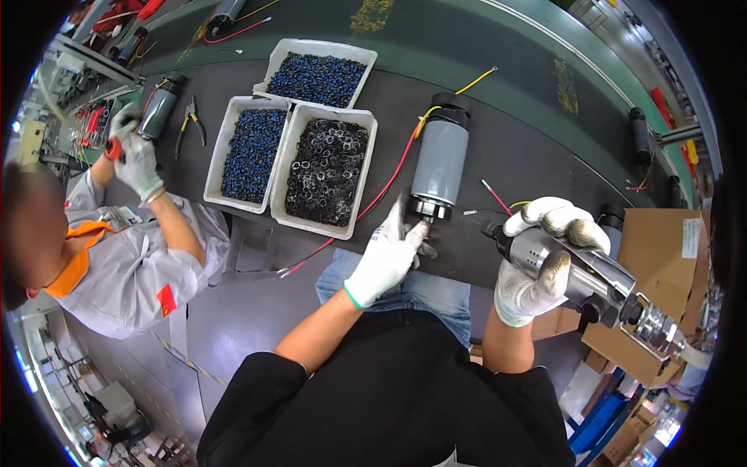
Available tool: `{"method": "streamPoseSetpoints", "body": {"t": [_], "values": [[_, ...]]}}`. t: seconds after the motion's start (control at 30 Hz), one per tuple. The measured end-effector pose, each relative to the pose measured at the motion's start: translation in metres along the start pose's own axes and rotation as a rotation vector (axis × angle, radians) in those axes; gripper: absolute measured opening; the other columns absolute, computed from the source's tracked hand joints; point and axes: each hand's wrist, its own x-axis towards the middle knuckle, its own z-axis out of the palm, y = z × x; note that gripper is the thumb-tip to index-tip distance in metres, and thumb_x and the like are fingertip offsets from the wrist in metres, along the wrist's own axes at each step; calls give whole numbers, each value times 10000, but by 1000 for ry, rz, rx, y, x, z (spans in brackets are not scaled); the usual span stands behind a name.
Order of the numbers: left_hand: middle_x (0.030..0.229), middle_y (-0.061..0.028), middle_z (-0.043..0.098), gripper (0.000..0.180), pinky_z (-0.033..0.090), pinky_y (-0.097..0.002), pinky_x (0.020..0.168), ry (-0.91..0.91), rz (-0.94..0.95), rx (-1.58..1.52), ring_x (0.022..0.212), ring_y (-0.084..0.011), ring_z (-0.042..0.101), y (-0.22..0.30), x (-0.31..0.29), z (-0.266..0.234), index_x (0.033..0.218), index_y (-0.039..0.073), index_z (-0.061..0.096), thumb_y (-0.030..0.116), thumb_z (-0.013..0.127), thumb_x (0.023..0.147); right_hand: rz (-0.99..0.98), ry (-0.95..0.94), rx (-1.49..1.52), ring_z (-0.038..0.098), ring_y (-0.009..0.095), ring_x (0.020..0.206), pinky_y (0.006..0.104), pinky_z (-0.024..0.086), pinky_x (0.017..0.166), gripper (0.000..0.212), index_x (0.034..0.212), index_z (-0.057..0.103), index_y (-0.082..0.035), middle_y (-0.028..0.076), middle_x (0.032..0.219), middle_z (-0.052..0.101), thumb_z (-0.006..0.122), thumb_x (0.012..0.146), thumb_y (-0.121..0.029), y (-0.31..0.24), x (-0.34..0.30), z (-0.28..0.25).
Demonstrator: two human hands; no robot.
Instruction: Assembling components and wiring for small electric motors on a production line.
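Black shirt [405, 389], gripped tool [583, 284]; two bins [237, 204] hold blue pieces [255, 144], another [307, 224] rings [325, 171].

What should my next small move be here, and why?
I'd probably bring the power tool a little left, toward the near end of the grey cylinder. Your left hand is at that end and could steady it, while your right hand grips the tool off to the right, its dark nose apart from the cylinder.
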Motion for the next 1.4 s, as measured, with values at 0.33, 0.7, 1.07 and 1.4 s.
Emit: {"method": "streamPoseSetpoints", "body": {"t": [0.33,0.7,1.07,1.4], "values": [[945,-194,736,916,547,-361,611,-48,-123,14,692,-217,703,-4,-1,-4,1693,66,40,143,638,1004,148,180,-35,641,304,993,361,612,677,412,1286,557,-55,164,1099,603,753,961,-216,-5,-24,-37],[1054,-115,748,213,564,-459,857,678,726,1484,1020,-327,707,118,123,-191,1066,107,732,253,746,913,158,196,-104,650,288,957,345,607,699,475,1270,520,-23,173,1095,602,783,939,-240,-15,-22,-38],[1003,-119,761,301,572,-465,882,421,507,1706,994,-314,727,107,194,-228,968,131,780,401,786,835,180,205,-87,656,257,952,331,594,745,435,1238,514,-3,167,1090,606,770,943,-194,-18,-30,-42],[873,-91,738,163,567,-327,752,406,548,514,800,-206,714,131,108,-156,1023,50,733,146,769,896,115,253,-2,611,249,981,342,587,697,323,1305,510,-46,148,1120,583,635,1030,-162,-19,-14,-32]]}}
